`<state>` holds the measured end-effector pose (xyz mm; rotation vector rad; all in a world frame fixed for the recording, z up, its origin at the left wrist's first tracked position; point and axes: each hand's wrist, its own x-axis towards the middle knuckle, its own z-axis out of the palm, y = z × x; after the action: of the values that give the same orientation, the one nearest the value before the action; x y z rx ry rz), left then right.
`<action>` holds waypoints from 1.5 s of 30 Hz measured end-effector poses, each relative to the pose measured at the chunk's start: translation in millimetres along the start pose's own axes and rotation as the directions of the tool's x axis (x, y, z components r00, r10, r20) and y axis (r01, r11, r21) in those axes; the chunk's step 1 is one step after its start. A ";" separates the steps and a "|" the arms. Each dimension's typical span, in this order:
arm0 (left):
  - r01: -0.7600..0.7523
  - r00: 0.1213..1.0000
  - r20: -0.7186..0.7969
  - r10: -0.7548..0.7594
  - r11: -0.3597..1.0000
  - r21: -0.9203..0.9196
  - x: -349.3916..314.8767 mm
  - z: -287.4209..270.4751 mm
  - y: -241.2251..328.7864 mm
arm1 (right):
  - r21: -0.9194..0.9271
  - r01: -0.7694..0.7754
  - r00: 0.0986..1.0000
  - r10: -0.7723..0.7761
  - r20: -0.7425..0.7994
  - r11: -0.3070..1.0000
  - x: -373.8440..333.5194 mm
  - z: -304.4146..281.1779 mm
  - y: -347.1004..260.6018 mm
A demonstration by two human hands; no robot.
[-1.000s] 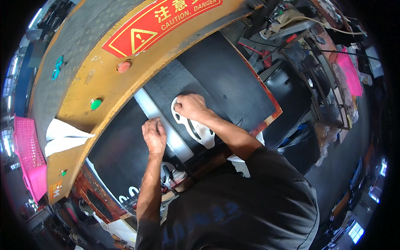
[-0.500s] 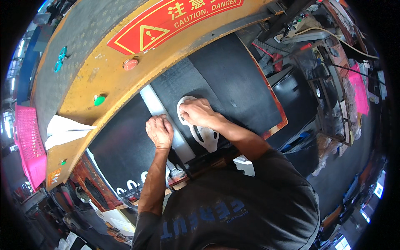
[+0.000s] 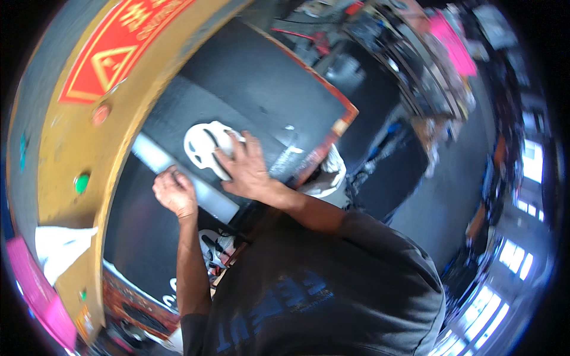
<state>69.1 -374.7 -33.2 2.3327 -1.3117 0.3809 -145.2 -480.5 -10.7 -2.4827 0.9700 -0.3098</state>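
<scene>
A flat white piece (image 3: 199, 144) with rounded ends and cut-out slots lies on the black work board (image 3: 273, 77). Across its near right part spreads my right hand (image 3: 246, 169), fingers apart, covering some of it. To the left, a pale, flat bar (image 3: 208, 199) runs slantwise over the board. My left hand (image 3: 175, 191) rests against the bar's left edge with its fingers curled together. Whatever may be inside those fingers is hidden.
At the left, a yellow machine beam (image 3: 74, 142) carries a red warning sign (image 3: 116, 62), a red button (image 3: 101, 114) and a green button (image 3: 82, 183). White cloth or paper (image 3: 62, 249) hangs there. A white bag (image 3: 328, 175) sits beside my right forearm.
The view has swung round. My right hand has gone from a closed grasp on the white piece to spread fingers over it, and the piece lies differently. My left hand stays by the bar.
</scene>
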 end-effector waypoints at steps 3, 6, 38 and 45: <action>0.055 0.996 0.072 -0.056 0.998 0.018 1.0 2.5 -5.0 | 0.033 0.025 0.988 -0.020 -0.154 0.999 2.0 9.2 -6.3; 0.054 0.995 0.079 -0.057 0.997 0.046 2.3 3.6 -8.4 | 0.286 -0.109 0.990 0.130 -0.053 0.952 -7.9 -35.3 -0.5; 0.077 0.994 0.070 -0.079 0.997 0.024 8.8 0.0 -3.8 | 0.931 -0.234 0.877 0.352 0.326 -0.279 -147.5 -148.6 58.9; 0.066 0.995 0.071 -0.067 0.998 0.016 10.8 -3.1 -3.6 | 0.086 0.190 0.957 -0.165 -0.238 0.978 18.6 -43.6 42.6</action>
<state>77.6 -379.4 -26.6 2.4149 -1.2635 0.2879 -172.3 -535.3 7.3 -2.4764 0.7928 -0.7028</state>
